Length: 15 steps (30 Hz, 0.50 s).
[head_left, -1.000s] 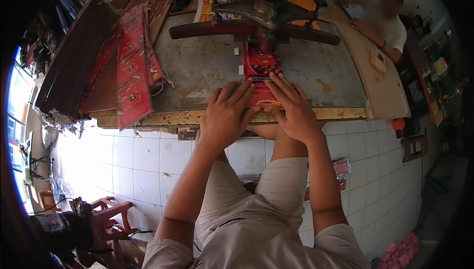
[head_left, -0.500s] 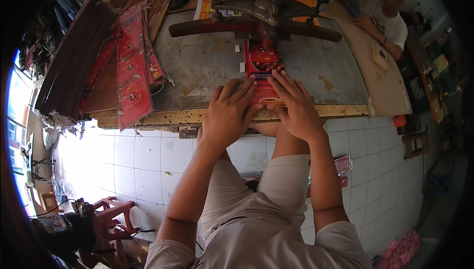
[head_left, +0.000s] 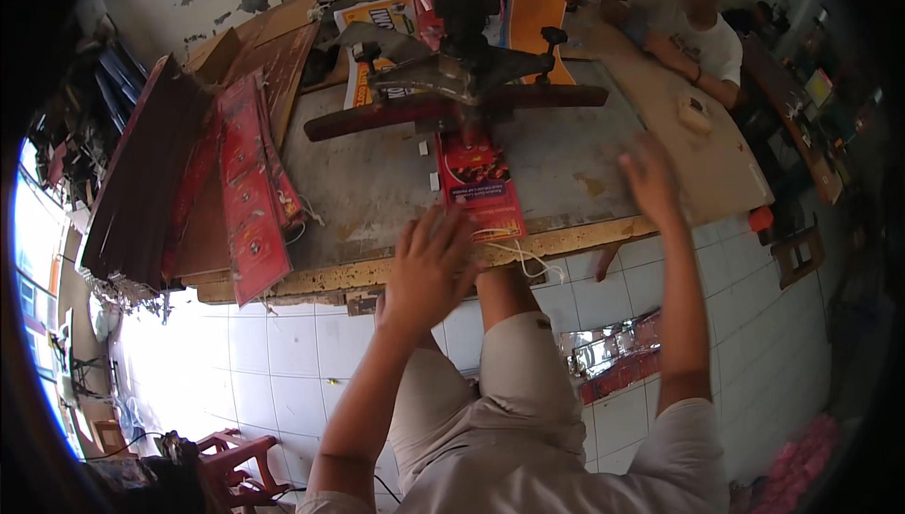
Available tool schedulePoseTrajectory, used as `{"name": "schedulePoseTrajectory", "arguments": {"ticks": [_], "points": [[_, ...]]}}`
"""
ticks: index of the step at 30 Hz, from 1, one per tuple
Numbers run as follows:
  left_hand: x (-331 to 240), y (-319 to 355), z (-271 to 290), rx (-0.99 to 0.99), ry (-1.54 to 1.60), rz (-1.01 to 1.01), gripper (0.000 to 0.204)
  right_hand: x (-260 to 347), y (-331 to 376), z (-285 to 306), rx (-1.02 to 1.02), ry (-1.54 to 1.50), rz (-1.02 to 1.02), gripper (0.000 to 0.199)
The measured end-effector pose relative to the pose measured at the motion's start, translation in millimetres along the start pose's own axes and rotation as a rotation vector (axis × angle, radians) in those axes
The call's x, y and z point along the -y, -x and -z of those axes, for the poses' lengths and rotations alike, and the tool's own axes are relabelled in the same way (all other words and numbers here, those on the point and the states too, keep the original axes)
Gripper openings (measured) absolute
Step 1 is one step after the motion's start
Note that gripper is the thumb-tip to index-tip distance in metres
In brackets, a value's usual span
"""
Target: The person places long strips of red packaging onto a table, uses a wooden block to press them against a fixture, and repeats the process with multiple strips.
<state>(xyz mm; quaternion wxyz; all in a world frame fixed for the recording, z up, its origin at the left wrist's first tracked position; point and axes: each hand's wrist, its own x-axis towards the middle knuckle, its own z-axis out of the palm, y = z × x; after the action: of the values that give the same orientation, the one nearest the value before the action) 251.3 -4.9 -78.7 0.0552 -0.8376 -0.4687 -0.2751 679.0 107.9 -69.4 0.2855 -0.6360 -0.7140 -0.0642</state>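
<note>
A red printed card lies at the front of the worktable, its far end under a dark metal press with a long curved bar. From the card's near end a white string loop hangs over the table edge. My left hand is beside the card's near left corner, fingers spread and slightly smeared; whether its fingertips touch the card I cannot tell. Off to the right, above the tabletop, my right hand is blurred, its fingers apart and holding nothing.
Strips of red cards with strings and a tall dark stack of boards fill the table's left side. Two small white pieces lie left of the card. Beyond the right end sits a person, near a small pale block. Shiny strips lie on the floor.
My right hand has lifted off the card and swung right. My left hand has drawn back to the card's near left corner. The string loop now hangs down; the whole view has shifted.
</note>
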Motion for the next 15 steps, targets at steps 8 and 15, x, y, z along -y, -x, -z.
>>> {"name": "schedulePoseTrajectory", "arguments": {"ticks": [8,15], "points": [[-57.4,-2.3,-30.1,0.086,0.048,0.075,0.081,-191.3,-65.0,15.6,-0.091,0.322,-0.069,0.056],[-61.1,-6.8,-29.0,0.075,0.060,0.066,0.080,-244.0,-73.8,13.3,-0.205,0.277,-0.043,0.055]]}}
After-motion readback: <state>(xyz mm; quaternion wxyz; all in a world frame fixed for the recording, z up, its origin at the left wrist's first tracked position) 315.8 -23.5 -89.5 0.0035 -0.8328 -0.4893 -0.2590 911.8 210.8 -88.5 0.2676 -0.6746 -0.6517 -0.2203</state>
